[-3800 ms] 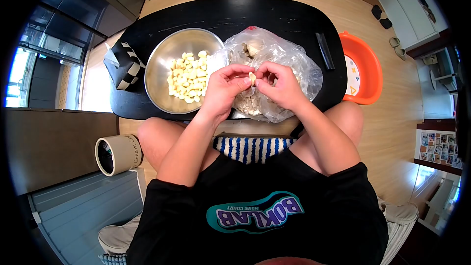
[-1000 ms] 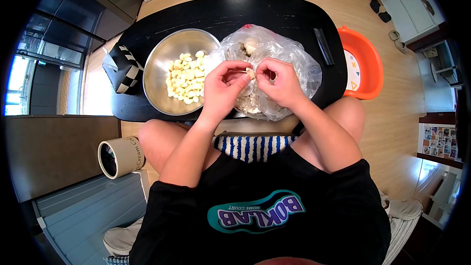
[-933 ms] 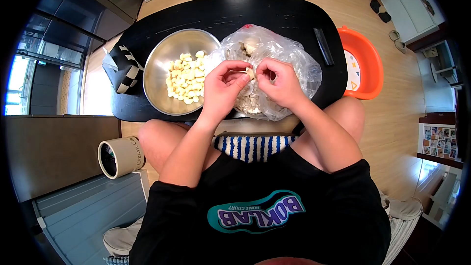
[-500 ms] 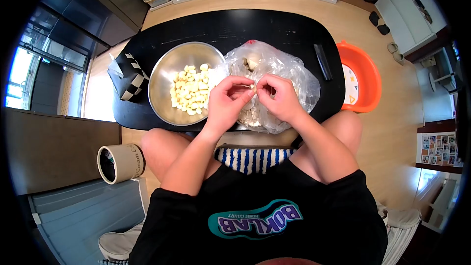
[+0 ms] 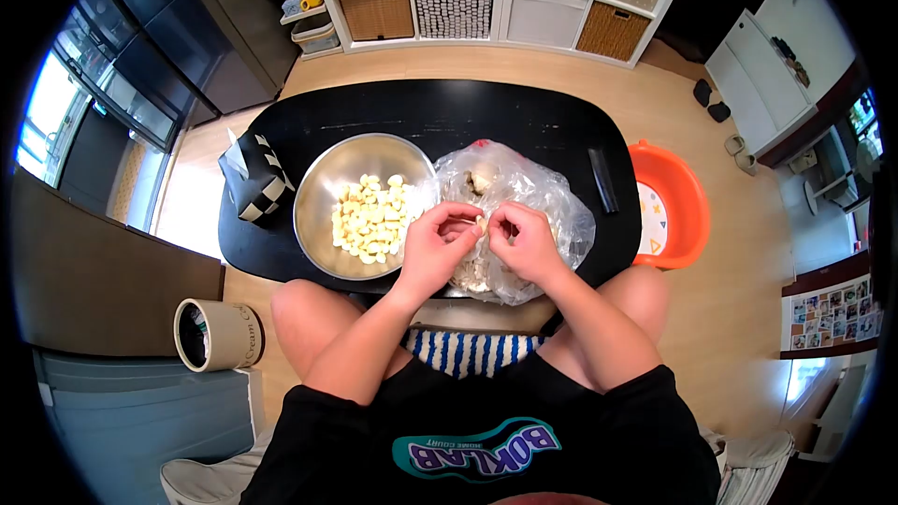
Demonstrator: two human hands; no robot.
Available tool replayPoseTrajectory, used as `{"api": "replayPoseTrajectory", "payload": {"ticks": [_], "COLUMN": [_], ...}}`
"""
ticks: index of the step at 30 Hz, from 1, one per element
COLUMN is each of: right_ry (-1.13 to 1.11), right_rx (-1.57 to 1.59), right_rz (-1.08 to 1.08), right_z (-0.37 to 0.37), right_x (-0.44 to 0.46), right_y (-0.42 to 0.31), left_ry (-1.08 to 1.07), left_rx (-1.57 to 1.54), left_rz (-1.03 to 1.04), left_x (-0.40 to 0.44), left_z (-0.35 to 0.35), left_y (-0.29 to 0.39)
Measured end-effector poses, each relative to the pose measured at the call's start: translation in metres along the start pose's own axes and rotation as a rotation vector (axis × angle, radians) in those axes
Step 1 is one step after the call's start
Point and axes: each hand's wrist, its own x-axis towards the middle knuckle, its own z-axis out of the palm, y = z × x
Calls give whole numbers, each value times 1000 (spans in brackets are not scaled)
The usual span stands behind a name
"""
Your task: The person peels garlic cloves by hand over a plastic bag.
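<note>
Over a clear plastic bag [image 5: 561, 215], my left hand [image 5: 437, 248] and my right hand [image 5: 527, 245] meet fingertip to fingertip. Between them is a small pale garlic clove [image 5: 481, 223], mostly covered by the fingers. Both hands are closed in a pinch on it. Inside the bag lie a garlic bulb [image 5: 485, 178] and whitish papery skins [image 5: 470, 276]. To the left of my left hand, a steel bowl [image 5: 318, 187] holds a heap of peeled garlic cloves [image 5: 369, 220].
The black table [image 5: 440, 108] carries a checkered tissue box [image 5: 257, 178] at its left end and a dark narrow strip-like object [image 5: 603, 180] at the right. An orange tub [image 5: 690, 215] stands beside the table's right end. A cream bin [image 5: 220, 335] is on the floor at left.
The camera view has tilted up, so the table sits lower and more of the shelf shows. My hands stay pinched together over the bag, with slightly more of the clove showing.
</note>
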Motion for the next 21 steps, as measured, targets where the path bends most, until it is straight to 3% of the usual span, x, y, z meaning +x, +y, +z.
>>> {"api": "replayPoseTrajectory", "payload": {"ticks": [9,14,18,21], "right_ry": [-67,-151,-131,-92], "right_rx": [-126,-340,-314,-301], "right_rz": [30,22,31,-111], "right_z": [1,7,9,10], "right_x": [1,0,0,0], "right_y": [8,11,10,19], "left_ry": [19,20,21,37], "left_rx": [-179,-150,-85,20], "left_rz": [-36,-37,-24,34], "left_x": [1,3,2,3], "left_z": [-3,-5,-5,-6], "left_y": [2,-6,-3,-10]}}
